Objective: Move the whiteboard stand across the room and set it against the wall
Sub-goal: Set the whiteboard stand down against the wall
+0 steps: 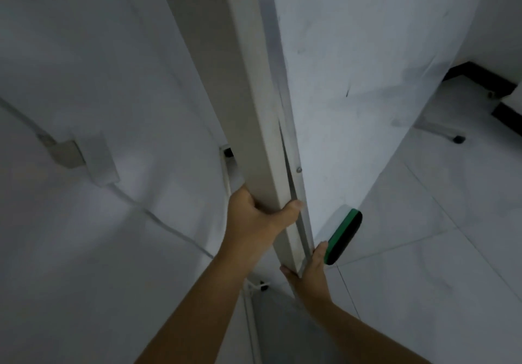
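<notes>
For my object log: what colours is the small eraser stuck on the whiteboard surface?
Green with a black side, the small rectangular eraser; head view.

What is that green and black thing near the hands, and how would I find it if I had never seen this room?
Start at the big whiteboard filling the right of the view, then follow its upright post down to where the left hand and right hand grip it. Just right of the right hand, on the board's lower edge, sits the eraser: the only coloured thing, green with a black strip.

Your left hand (255,217) is wrapped around the post, thumb on the near face, fingers curled behind. Your right hand (309,272) clasps it just below that grip. Both forearms are extended upward.
</notes>
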`<state>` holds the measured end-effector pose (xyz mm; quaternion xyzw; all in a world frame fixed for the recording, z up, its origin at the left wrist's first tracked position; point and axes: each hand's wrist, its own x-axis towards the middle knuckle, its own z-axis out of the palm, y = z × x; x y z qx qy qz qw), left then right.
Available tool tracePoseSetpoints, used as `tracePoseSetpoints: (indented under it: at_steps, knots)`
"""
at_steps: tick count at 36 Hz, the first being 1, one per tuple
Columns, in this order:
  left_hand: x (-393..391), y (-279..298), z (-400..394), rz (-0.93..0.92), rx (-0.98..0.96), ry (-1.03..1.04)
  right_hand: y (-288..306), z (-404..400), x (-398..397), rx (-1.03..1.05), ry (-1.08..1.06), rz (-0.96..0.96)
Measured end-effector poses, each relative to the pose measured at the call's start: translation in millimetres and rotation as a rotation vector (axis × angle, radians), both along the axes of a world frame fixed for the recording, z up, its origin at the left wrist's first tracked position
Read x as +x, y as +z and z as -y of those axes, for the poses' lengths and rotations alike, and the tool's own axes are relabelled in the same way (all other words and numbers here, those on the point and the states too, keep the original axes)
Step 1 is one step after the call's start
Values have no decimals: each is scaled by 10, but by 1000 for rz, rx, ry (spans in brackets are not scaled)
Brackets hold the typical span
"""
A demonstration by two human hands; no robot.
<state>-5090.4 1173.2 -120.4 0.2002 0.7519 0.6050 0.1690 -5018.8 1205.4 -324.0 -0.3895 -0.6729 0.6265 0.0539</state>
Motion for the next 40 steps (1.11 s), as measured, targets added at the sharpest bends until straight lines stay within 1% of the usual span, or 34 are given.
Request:
tracePoseSetpoints:
  at_steps: [3,4,5,7,8,9,11,12,16,21,23,26,29,31,33,35,37,40]
  knots:
    - [-182,37,45,-23,-14,-11,-63,41,-177,-41,-27,-41]
    - [-245,51,63,-22,-11,-20,-34,48,-257,-11,-1,-47]
    - [-310,60,83,-21,-12,-27,-86,63,-320,72,12,-5]
    - [-456,66,131,-23,-23,-34,-110,113,-443,198,65,13]
    - [-531,66,158,-25,-25,-34,-84,137,-512,169,46,16]
    - [-605,65,185,-29,-30,-34,-56,161,-584,120,44,-31]
    - [-738,67,231,-42,-39,-43,-53,224,-749,25,-40,-44]
    - [-792,66,251,-47,-40,-46,-12,247,-799,-26,-30,-47]
    - [-973,46,319,-47,-15,7,14,323,-1015,9,30,-5]
    - [-1070,-25,365,-26,44,67,-4,380,-1094,19,28,-32]
    - [-1036,-65,358,-28,56,84,-52,349,-1043,51,77,-13]
    - [-934,-121,340,-36,79,117,-99,210,-827,103,274,28]
    - [-875,-180,348,-41,136,175,-98,-61,-559,179,481,27]
    - [-805,-230,333,-59,182,225,-96,-294,-411,221,531,39]
    - [-682,-338,272,-112,204,311,-126,-559,-331,233,454,56]
    - [-549,-558,206,-147,173,431,-204,-863,-327,217,305,74]
    - [-438,-849,132,-118,108,523,-296,-1176,-388,173,175,93]
    - [-327,-1292,26,-68,32,606,-456,-1586,-576,108,92,129]
